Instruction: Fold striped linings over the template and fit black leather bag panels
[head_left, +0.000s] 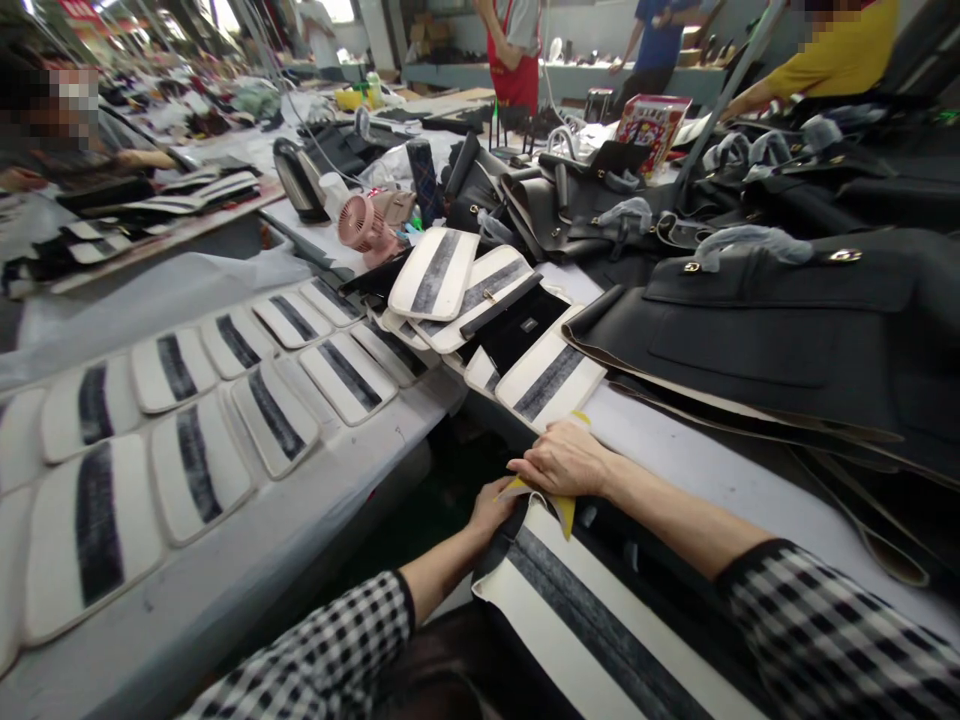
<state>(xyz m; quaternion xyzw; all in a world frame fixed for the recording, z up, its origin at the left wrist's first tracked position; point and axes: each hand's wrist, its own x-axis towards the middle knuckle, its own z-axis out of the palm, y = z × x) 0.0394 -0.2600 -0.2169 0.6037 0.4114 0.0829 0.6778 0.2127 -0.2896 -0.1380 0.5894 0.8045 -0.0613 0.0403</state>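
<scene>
A white bag panel with a dark grey stripe (592,620) lies in my lap against the table's near edge. My left hand (491,510) grips its upper left corner, fingers curled round the edge. My right hand (561,460) rests palm down on its top end, fingers together, pressing a small yellow piece (564,510) that sticks out beneath the hand. Both my sleeves are black and white check.
Rows of several similar striped panels (195,465) lie drying on the grey table at left, more stacked ahead (480,290). Large black leather pieces (757,340) fill the right side. A pink fan (358,220) stands behind. Other people work at the far tables.
</scene>
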